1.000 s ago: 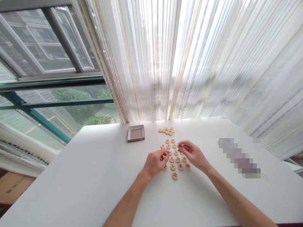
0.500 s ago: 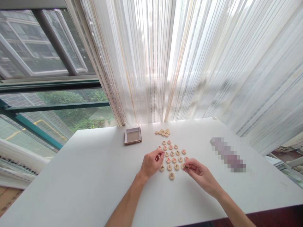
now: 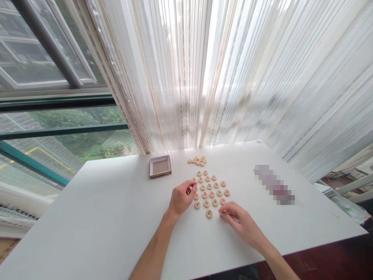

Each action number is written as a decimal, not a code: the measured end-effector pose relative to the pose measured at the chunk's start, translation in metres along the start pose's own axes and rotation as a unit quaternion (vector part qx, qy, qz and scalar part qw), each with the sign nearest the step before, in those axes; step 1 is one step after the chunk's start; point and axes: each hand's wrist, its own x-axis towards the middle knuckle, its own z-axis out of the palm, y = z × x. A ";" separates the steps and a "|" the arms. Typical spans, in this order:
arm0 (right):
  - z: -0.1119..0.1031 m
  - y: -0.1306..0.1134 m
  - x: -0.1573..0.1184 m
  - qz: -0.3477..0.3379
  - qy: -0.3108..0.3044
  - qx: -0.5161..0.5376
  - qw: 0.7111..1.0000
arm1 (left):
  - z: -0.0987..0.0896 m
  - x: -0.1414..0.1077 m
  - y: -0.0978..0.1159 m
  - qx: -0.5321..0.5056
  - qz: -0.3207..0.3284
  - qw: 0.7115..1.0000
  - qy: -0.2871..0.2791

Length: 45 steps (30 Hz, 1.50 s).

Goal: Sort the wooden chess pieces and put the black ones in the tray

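Round wooden Chinese chess pieces (image 3: 212, 194) with red or black characters lie in uneven rows in front of me. My left hand (image 3: 183, 197) is at the left side of these rows, thumb and index finger curled together. Its fingertips partly cover a red-marked piece (image 3: 194, 179); whether they pinch anything is hidden. My right hand (image 3: 238, 219) is at the near right, fingers closed in a pinch around a chess piece (image 3: 220, 213) that is mostly hidden. Beside that pinch lie a red-marked piece (image 3: 223, 201) and, to the left, a black-marked piece (image 3: 209, 213) nearest me.
A small group of pieces showing blank faces (image 3: 198, 160) sits farther back on the white table (image 3: 116, 217). A shallow open box (image 3: 160, 167) stands at the back left. To the right lies a blurred-out object (image 3: 274, 184). Curtains (image 3: 186, 97) hang behind.
My right hand has drawn toward me and slightly left, uncovering the red-marked piece by its fingertips. My left hand stays by the left side of the rows. The whole view has shifted a little.
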 end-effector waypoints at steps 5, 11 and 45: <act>0.006 0.001 -0.002 0.045 0.042 -0.049 0.997 | -0.003 0.000 -0.002 0.010 0.000 1.000 0.013; 0.013 0.000 0.002 0.048 0.077 -0.091 0.992 | -0.005 0.000 -0.002 0.020 -0.003 1.000 0.004; 0.015 0.020 -0.010 -0.074 0.105 -0.040 0.991 | -0.007 0.075 -0.017 0.055 -0.005 0.998 0.021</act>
